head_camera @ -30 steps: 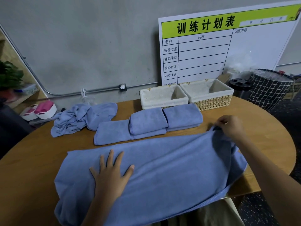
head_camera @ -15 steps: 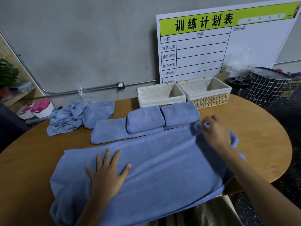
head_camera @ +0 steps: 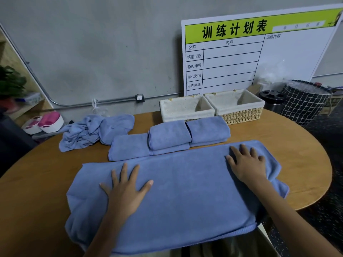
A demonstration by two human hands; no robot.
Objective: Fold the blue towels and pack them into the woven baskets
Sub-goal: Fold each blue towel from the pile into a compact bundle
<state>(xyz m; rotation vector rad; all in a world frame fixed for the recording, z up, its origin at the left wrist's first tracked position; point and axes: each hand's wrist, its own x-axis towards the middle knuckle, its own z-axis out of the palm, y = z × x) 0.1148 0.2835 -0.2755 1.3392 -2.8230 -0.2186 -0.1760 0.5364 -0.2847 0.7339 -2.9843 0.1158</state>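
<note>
From the head camera, the big blue towel (head_camera: 185,191) lies spread across the near part of the round wooden table (head_camera: 297,154), its near edge hanging off the table's front. The left hand (head_camera: 126,190) lies flat on the towel's left half with fingers spread, and the right hand (head_camera: 246,164) lies flat near the far right corner, fingers also spread and holding nothing. This looks like a smoothing pass before the next fold. To do it well, sweep both palms outward so the layers lie even, and square the right end, where a lower layer seems to stick out, though the wide lens makes that hard to judge. Three folded towels (head_camera: 169,135) wait just beyond, a crumpled towel (head_camera: 96,130) lies far left, and both woven baskets (head_camera: 239,104) hold no towels yet.
</note>
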